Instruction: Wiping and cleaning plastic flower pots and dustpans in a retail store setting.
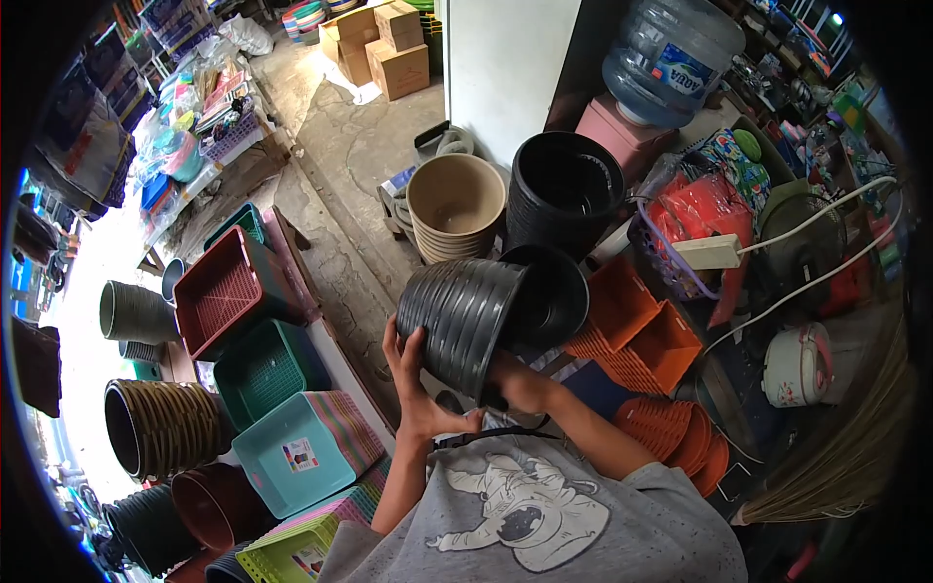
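A ribbed black plastic flower pot [455,321] is held tilted on its side in front of my body, its mouth turned to the right. Fingers of my left hand [415,401] press against its outer wall near the base, with the thumb stretched below the rim. At the mouth, my right hand [521,382] is blurred by motion, and its fingers are hidden inside or behind the rim. Just beyond the held pot lies another black pot [557,299] with its opening showing. Behind them stand a stack of beige pots [455,197] and a tall stack of black pots [565,189].
Orange square pots [634,328] and terracotta-coloured pots [670,437] lie to the right, near a purple basket [667,251] and a white power strip [705,251]. Plastic baskets [284,452] line the left. A water bottle [667,65] stands inverted on a pink base. Cardboard boxes [397,69] sit farther off.
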A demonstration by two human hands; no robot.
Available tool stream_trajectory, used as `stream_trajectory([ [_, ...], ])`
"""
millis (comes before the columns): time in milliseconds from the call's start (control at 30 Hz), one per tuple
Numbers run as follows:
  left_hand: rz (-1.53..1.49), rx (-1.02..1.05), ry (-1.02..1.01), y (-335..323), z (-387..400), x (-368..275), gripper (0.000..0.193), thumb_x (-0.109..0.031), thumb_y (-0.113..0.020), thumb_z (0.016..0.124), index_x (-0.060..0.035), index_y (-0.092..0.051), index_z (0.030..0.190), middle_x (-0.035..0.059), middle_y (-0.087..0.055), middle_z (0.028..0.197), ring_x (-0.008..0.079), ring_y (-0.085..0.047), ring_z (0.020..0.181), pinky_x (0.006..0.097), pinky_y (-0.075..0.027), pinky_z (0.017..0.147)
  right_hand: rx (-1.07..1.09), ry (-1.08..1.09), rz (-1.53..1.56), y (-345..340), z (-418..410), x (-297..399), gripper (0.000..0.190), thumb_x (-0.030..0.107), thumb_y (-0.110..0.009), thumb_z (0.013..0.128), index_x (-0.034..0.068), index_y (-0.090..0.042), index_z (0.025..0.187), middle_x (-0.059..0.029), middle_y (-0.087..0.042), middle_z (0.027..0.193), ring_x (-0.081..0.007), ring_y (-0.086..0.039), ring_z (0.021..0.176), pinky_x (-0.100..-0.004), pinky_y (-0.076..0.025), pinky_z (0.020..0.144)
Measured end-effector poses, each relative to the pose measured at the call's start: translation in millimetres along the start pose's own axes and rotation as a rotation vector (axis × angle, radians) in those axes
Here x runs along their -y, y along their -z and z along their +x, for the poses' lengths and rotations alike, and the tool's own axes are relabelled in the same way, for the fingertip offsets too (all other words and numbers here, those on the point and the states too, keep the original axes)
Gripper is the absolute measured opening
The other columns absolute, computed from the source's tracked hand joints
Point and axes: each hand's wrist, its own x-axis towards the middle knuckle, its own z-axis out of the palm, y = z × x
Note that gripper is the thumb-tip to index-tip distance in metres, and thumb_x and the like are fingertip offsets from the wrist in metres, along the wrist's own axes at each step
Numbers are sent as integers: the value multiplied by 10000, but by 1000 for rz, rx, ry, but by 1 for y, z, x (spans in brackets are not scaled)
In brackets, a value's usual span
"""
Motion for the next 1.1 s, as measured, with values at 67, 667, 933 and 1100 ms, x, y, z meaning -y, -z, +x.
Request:
stream_trajectory([
  [67, 145, 56, -38, 12, 8, -4, 1182, -513, -900, 440, -147, -424, 1459, 299, -178, 1536, 501, -279, 1422, 589, -349, 1097, -153, -173, 922, 18, 4, 31, 511, 191, -583, 903, -31, -502, 1357, -201, -584, 1338, -313, -582, 1211, -436, -418, 1097],
  [667, -1869, -27, 659, -12, 20, 34, 484, -250, -334, 1068, 119, -494, 1337, 276, -527, 1390, 366, -514, 1311, 515, -347, 1167, -603, -339, 1136, 42, -41, 35, 485, 125, -709, 906, 7, -543, 1346, -134, -628, 1291, -205, -643, 1114, -342, -507, 994],
  [933, -1743, -196, 714, -3, 44, 1, 524, -343, -406, 1067, 75, -482, 1374, 265, -511, 1412, 385, -497, 1324, 548, -343, 1158, -1040, -333, 597, 56, -69, 1, 445, 192, -621, 983, -10, -538, 1369, -120, -559, 1394, -171, -563, 1216, -290, -462, 1003],
  [1100, -1893, -85, 772, -30, 39, -16, 540, -362, -413, 1062, 66, -457, 1389, 261, -526, 1397, 390, -519, 1302, 557, -383, 1127, -792, 159, -304, 32, -14, 43, 573, 270, -533, 995, 112, -379, 1524, -208, -319, 1575, -405, -409, 1368, -502, -326, 1138],
])
